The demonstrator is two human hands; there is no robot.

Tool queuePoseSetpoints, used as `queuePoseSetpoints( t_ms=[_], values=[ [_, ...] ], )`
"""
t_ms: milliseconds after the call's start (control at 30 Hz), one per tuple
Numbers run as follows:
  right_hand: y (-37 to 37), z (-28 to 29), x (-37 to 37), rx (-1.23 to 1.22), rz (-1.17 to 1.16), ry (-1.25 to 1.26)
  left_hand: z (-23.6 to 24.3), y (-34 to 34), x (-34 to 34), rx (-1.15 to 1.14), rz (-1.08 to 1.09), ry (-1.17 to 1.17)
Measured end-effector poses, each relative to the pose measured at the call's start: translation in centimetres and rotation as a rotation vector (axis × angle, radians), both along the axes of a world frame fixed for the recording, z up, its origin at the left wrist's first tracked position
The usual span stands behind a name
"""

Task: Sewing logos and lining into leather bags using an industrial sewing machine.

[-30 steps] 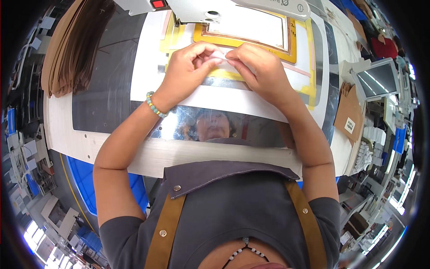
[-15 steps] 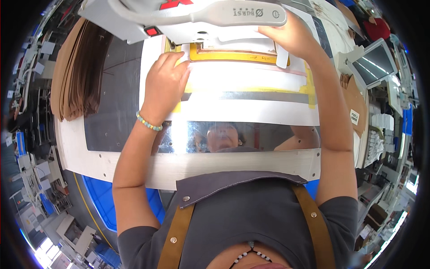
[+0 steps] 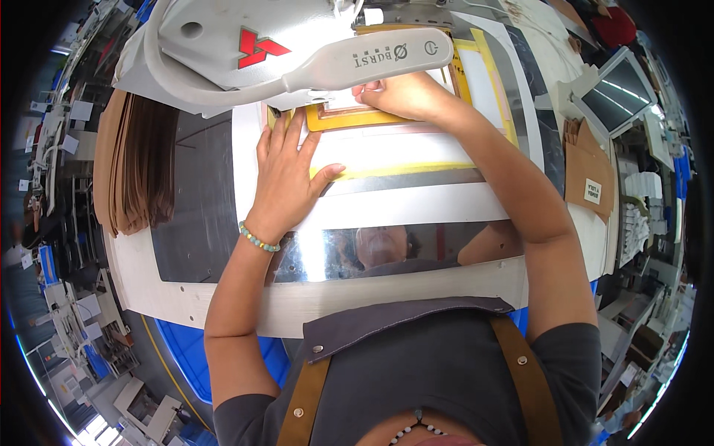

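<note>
My left hand (image 3: 286,171) lies with fingers spread on a white sheet (image 3: 387,201), fingertips beside the lower-left corner of a yellow rectangular frame (image 3: 357,119). Yellow tape (image 3: 446,165) runs along the sheet near my thumb. My right hand (image 3: 394,97) is over the frame's inner part, its fingers curled; what they hold, if anything, is hidden. Above it extends the long grey handle (image 3: 387,56) of a white machine (image 3: 208,37), partly covering the frame.
A stack of brown paper pieces (image 3: 130,163) stands at the left on a dark plate (image 3: 193,201). A polished metal plate (image 3: 312,253) lines the near side of the table (image 3: 372,293). Right lie brown pieces (image 3: 587,167) and a screen (image 3: 617,97). A blue bin (image 3: 186,349) is underneath.
My hands were together pinching something small and white; they have separated. My left hand now rests spread at the left, and my right hand went up right, then back leftward beneath the handle.
</note>
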State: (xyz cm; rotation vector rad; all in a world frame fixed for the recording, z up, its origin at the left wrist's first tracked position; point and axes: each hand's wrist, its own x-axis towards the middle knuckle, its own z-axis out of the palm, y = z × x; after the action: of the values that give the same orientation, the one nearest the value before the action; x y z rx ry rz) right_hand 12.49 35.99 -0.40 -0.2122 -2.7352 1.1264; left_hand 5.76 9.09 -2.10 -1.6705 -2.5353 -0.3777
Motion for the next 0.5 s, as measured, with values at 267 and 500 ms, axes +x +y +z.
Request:
queuePoseSetpoints(
  t_ms=[267,500],
  values=[
    [5.1,2.2,1.0,-0.069,0.045,-0.028,0.1,0.6,0.0,0.000,-0.006,-0.026],
    [7.6,5.7,3.1,0.216,0.124,-0.422,0.0,0.0,0.1,-0.040,0.015,0.019]
  ],
)
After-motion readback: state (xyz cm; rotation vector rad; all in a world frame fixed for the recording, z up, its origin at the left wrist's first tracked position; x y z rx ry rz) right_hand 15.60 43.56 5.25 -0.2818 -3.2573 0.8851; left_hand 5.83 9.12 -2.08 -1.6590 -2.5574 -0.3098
